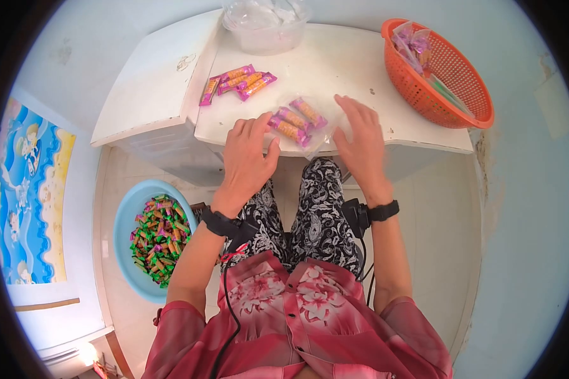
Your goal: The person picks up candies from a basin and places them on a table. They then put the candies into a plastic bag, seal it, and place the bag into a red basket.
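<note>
Hands are both sitting at the near edge of the white tabletop [335,69], flanking a clear plastic bag of pink-and-orange wrapped candies [297,121]. Left hand [246,158] is lying palm down w/ fingers loosely bent, fingertips [251,123] touching the bag's left side and thumb pointing at its near corner. Can't tell if it's pinching the plastic or just resting on it. Right hand [360,139] is lying open w/ fingers spread flat, pressing on the bag's right edge and not gripping anything. Bag is lying flat btw the two hands, approx mid front edge of the table, w/ three candies showing inside, all angled diagonally. Loose cluster of similar pink-and-orange candies [237,82] is lying further back-left on the table, well apart from both hands. Clear plastic tub [265,28] is sitting at the far edge, holding crumpled clear plastic. Orange plastic mesh basket [423,95] is sitting on the far right corner, partly overhanging the edge and holding a few pink-purple packets. Light-blue round plastic basin [121,234] is sitting on the floor at the person's left, holding a pile of green-wrapped candies [158,237]. Black wristbands [218,222] are sitting on both wrists, w/ cables hanging down toward the lap. Person is sitting, wearing black-and-white patterned trousers [310,215] and a red floral shirt [297,309]. Blue cartoon poster [28,189] is hanging on the left wall.
</note>
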A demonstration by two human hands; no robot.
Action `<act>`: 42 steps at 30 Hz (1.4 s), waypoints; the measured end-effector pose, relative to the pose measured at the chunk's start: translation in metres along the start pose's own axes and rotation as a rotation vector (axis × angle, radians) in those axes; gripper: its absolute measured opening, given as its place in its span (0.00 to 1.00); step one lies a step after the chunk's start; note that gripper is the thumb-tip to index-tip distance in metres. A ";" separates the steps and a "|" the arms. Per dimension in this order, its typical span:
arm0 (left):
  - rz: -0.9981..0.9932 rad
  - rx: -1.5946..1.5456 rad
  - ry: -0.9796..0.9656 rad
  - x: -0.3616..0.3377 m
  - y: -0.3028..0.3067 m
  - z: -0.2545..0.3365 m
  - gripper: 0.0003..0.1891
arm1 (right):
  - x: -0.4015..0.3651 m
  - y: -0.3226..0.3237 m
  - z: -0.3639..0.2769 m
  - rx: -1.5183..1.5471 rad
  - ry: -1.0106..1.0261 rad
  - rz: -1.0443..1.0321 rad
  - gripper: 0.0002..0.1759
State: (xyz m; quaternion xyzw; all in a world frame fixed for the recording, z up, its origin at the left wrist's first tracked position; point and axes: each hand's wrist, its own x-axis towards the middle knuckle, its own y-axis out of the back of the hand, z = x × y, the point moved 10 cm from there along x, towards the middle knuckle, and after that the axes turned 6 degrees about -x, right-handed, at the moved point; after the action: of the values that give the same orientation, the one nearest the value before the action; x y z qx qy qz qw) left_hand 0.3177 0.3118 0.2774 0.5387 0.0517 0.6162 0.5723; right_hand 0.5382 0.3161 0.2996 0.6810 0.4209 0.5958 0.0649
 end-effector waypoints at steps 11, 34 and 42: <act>-0.045 -0.275 0.072 0.044 -0.040 -0.052 0.29 | -0.031 -0.015 -0.001 -0.005 -0.225 -0.177 0.29; 0.014 -0.288 0.113 0.036 -0.038 -0.038 0.26 | -0.015 -0.040 -0.004 0.059 -0.072 -0.204 0.22; 0.299 0.027 0.083 0.049 0.014 -0.063 0.21 | -0.029 -0.025 0.008 0.263 -0.094 -0.251 0.30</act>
State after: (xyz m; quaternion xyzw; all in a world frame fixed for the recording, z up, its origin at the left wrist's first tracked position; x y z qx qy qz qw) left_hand 0.2748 0.3797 0.2902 0.5222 0.0028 0.7154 0.4642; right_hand 0.5350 0.3168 0.2607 0.6529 0.5733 0.4902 0.0686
